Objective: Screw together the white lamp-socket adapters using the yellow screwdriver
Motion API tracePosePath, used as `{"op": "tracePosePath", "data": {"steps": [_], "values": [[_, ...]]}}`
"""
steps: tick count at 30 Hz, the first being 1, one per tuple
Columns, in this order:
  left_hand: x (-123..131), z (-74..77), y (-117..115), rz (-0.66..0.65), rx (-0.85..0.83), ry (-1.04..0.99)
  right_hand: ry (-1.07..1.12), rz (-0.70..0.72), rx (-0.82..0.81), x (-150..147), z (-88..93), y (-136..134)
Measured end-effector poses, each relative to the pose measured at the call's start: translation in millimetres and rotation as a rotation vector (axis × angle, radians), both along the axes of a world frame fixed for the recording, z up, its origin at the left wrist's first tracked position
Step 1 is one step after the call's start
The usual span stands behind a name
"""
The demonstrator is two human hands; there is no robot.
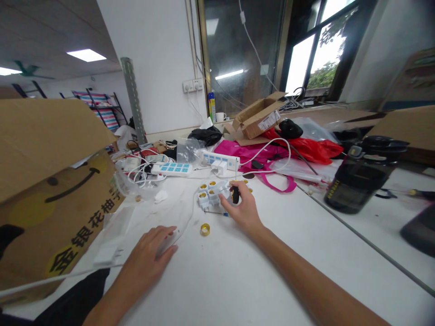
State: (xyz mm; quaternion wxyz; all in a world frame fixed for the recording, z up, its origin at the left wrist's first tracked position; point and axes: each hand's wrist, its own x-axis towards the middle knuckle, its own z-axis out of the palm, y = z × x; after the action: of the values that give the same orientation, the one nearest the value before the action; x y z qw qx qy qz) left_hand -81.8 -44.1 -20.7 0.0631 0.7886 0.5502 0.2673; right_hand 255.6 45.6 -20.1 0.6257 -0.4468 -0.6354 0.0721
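My left hand [149, 253] rests low on the white table, fingers and thumb curved around a white elongated piece [166, 243]. A thin white cord runs from there toward a cluster of white sockets with gold-coloured rings inside [211, 192]. At the right side of that cluster, my right hand [243, 206] is closed, thumb and fingertips around a black-and-yellow handle [235, 195]. A thin shaft seems to rise above it, like a screwdriver's. Just in front of the sockets lies a thin tool with a blue end [225, 214]. Nearer me sits a gold-coloured ring [205, 229].
Behind are white power strips [172, 169], tangled cables, a pink bag [234, 148], a red bag [317, 151] and an open small carton [256, 118]. A large cardboard box [84, 194] stands left. On the right is a dark bottle [360, 176].
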Motion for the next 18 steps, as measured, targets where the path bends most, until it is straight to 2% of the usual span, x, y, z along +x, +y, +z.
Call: {"op": "tracePosePath", "data": {"steps": [5, 10, 15, 18], "values": [[25, 7.1, 3, -0.007, -0.111, -0.081, -0.013, 0.002, 0.010, 0, 0.1, -1], [50, 19.5, 24, 0.029, -0.217, -0.115, -0.030, 0.003, 0.008, 1, 1.0, -2], [58, 29.3, 40, -0.016, -0.360, -0.160, -0.046, 0.046, 0.000, -5, 3.1, -10], [59, 35.5, 40, -0.038, -0.409, -0.174, -0.009, 0.139, -0.128, -15, 2.3, -20]]}}
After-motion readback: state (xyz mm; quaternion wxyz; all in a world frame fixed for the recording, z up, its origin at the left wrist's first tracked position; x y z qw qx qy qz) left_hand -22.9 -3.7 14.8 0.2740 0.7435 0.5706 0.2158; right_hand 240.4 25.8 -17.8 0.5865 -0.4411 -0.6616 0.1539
